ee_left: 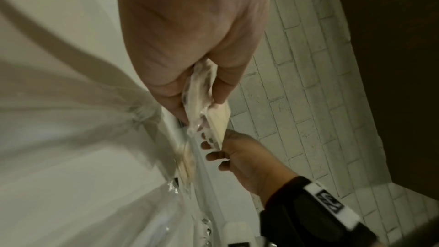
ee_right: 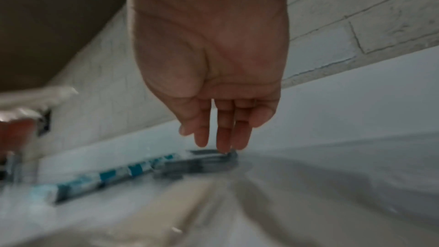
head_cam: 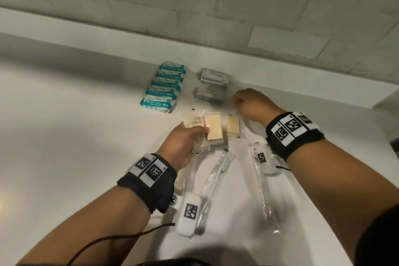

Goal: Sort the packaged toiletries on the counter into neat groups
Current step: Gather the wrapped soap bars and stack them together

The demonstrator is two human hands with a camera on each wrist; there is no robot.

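Packets in blue and white wrappers lay in a tidy row at the back left of the white counter, one after the other. Just to their right sat two small piles of grey packets, also neat. Those two groups looked done.

Nearer the middle, the left hand had its fingers and thumb curled around a few clear bags with pale yellow pads inside. One more such bag lay flat on the counter just beside them. This group seemed only half made.

Below the hands, long clear packets with thin things inside lay loose and crooked on the counter, some by the left arm and one by the right arm. They were not sorted yet.

To the right, the right hand hung over the counter near the grey piles. Its fingers pointed down, straight and loose, and held nothing.

So about half of the sorting looked finished, and the pad bags and long packets were left to do
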